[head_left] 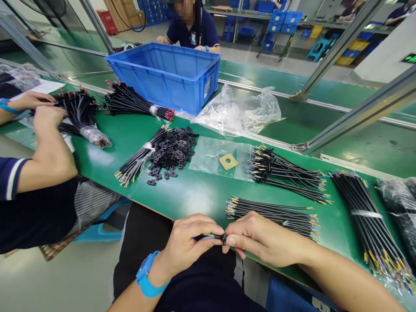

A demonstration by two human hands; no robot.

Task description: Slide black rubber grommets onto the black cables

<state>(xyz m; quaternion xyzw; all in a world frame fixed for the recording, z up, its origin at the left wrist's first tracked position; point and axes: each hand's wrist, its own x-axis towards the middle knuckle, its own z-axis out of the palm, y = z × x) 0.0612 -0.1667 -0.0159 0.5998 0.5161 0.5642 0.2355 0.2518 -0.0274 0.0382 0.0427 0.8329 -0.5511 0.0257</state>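
My left hand (190, 238), with a blue band at the wrist, pinches a short black cable (211, 236) whose green and blue wires show. At the cable's end, the fingertips of my right hand (260, 240) close on a small black piece (224, 238), mostly hidden by the fingers. Both hands are nearly touching at the table's front edge. Just beyond my right hand lies a row of loose black cables (269, 212) with coloured wire ends. Farther back, a heap of small black plastic pieces (172, 149) sits beside a tied cable bundle (143, 156).
A blue bin (165, 78) stands at the back, near crumpled clear plastic (240, 110). A flat bag (208, 156) bears a tan square with a hole (228, 162). More cables (289, 173) and a tied bundle (370, 221) lie right. A co-worker's arm (48, 143) reaches in at left.
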